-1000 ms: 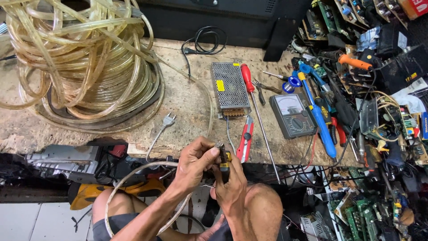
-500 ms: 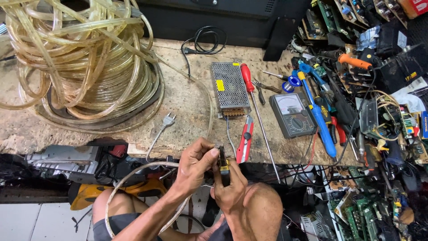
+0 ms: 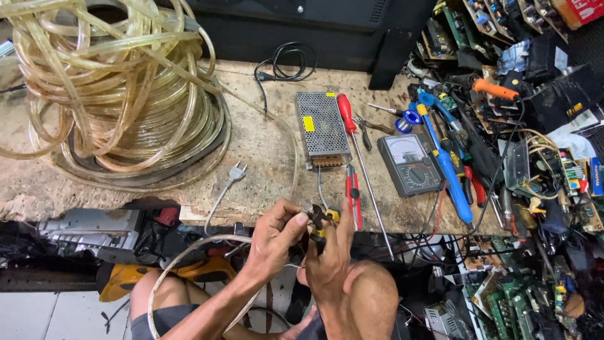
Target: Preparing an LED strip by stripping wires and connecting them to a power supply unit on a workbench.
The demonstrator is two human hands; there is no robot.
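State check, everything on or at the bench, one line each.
left hand: closed on the clear tube end
right hand: gripping a small yellow-handled tool
small yellow-handled tool: held at the tube end, jaws hidden
clear tube: looped below the bench, end in hands
tubing coil: piled loosely, wound
power plug: unplugged, lying flat
metal power supply: lying flat, wired
analog meter: face up
red screwdriver: lying unused

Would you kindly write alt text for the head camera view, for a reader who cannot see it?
Two bare hands, left hand and right hand, work a small yellow-handled tool on a clear cable at the edge of a cluttered wooden workbench. Behind lie a large cable coil, a metal power supply, a red screwdriver and a multimeter.
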